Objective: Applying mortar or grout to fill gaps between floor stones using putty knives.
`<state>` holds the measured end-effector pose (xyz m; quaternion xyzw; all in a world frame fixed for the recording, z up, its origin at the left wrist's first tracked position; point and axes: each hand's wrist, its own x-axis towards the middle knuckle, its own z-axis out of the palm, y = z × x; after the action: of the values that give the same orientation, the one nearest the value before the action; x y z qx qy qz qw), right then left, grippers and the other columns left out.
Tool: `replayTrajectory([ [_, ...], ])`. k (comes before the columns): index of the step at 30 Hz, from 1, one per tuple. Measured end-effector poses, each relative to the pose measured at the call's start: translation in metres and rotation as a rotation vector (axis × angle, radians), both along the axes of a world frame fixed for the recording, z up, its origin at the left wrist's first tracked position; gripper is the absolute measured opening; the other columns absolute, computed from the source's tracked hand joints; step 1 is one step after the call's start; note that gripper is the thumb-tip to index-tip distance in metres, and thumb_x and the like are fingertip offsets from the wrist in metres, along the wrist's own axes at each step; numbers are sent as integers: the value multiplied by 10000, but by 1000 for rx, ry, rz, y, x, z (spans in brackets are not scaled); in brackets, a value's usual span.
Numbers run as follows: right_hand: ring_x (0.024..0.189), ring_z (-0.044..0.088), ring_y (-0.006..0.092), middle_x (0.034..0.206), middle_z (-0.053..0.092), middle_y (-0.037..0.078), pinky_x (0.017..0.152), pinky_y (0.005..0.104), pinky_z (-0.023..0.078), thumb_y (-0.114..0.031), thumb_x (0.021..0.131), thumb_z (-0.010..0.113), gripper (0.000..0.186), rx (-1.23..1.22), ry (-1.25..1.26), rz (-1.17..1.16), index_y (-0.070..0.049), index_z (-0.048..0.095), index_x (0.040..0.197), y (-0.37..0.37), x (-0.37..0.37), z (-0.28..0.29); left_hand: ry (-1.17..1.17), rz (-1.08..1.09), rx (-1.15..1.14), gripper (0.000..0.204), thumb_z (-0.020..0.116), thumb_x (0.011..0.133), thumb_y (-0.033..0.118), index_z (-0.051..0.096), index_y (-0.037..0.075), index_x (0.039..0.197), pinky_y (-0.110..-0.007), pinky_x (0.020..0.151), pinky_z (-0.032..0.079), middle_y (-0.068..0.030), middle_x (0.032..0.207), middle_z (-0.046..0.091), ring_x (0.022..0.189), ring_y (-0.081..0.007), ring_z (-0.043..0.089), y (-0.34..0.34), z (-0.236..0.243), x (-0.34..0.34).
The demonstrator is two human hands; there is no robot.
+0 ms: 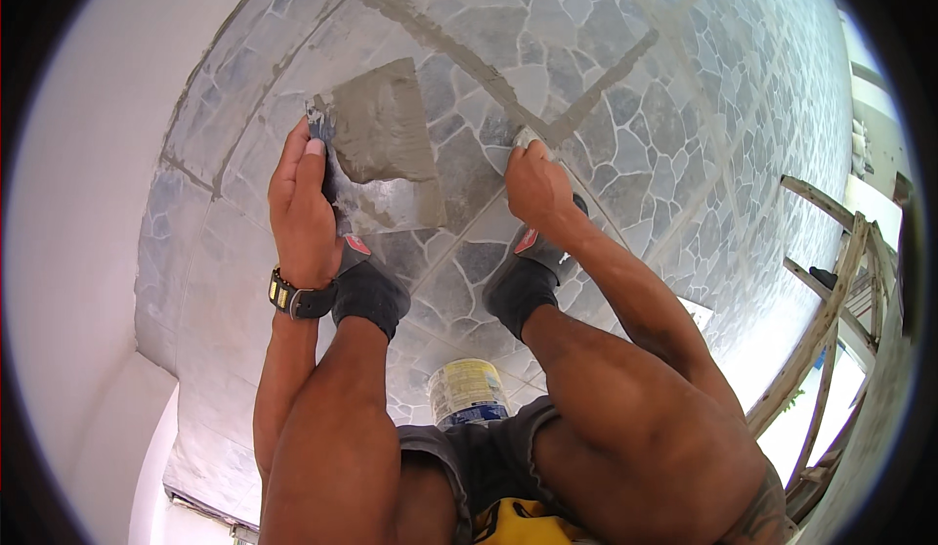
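Observation:
My left hand (305,198) is closed round the handle side of a flat steel trowel (391,203), whose face carries a thick spread of wet grey grout (381,120). The trowel is held just above the stone-patterned floor tiles (645,120), over my left foot. My right hand (537,185) is in a closed grip, pinching a small pale flat piece (526,137), mostly hidden by the fingers, against the tiles. It sits at the near end of a joint where fresh grout lines (489,81) meet.
A yellow and blue bucket (467,392) stands on the floor behind my feet, between my legs. A white wall (88,183) borders the floor on the left. Rough wooden poles (831,301) form a frame at the right. My feet in dark slippers (508,266) are planted close to the tools.

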<state>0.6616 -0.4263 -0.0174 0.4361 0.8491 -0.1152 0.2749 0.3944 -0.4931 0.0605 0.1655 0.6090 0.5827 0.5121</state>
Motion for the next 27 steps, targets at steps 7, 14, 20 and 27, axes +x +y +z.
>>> replayTrajectory([
  [7,751,676,351,984,555,235,629,397,575,-96,795,626,287,202,47,-154,66,538,1014,14,24,-19,-36,-6,16,469,448,1011,157,406,-73,1417,-293,965,444,-122,1283,571,1140,-172,558,10,7,16],
  [14,754,674,354,971,562,235,641,412,568,-93,781,637,281,202,-90,-1,61,540,994,16,44,-15,-55,6,14,456,453,1010,153,425,-72,1406,-302,994,428,-133,1325,544,1167,-181,545,17,7,25],
  [20,796,661,340,968,569,230,625,387,565,-100,762,659,284,70,73,-209,56,559,979,19,27,15,-42,24,18,458,447,1012,154,417,-70,1411,-300,987,432,-134,1321,546,1164,-180,548,15,8,22],
  [27,805,665,379,958,576,235,682,451,561,-118,789,603,274,-28,117,-190,56,549,993,26,15,17,-46,10,20,460,439,1011,148,409,-70,1415,-301,981,439,-134,1302,561,1148,-177,559,12,17,10],
])
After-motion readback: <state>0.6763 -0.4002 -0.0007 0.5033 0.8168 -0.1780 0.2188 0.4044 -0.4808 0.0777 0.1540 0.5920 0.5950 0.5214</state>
